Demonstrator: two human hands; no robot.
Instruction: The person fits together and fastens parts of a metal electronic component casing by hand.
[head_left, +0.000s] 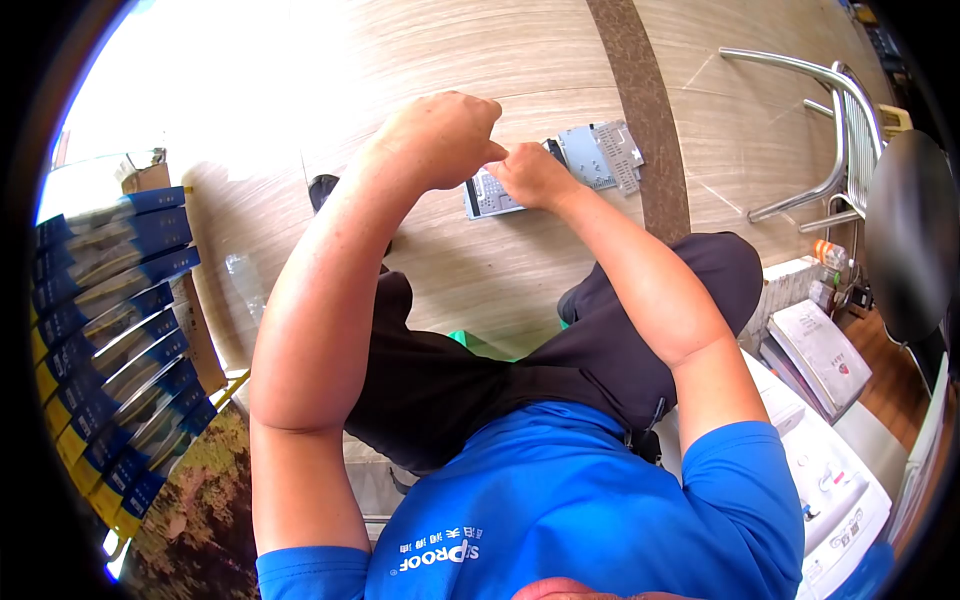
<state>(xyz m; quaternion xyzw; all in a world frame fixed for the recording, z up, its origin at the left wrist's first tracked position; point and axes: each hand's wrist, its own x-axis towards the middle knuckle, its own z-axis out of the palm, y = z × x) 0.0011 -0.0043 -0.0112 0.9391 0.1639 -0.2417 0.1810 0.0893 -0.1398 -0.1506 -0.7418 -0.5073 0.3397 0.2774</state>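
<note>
My left hand [437,138] is held out over the floor with its fingers curled in and the thumb toward my right hand. My right hand [537,176] is just beside it, fingers closed and meeting near the left thumb. Whatever is between the fingers is hidden or too small to make out. Beneath and behind my right hand lies a flat grey metal casing [497,198] with rows of small holes or keys. A grey-blue panel [586,157] and a lighter perforated plate [620,153] adjoin it on the right.
A rack of blue-and-yellow packages [120,330] stands at the left. A metal-framed chair [845,150] is at the upper right. At the right lie a book or box [818,357] and a white surface [835,490]. A dark strip [645,100] crosses the wood-look floor.
</note>
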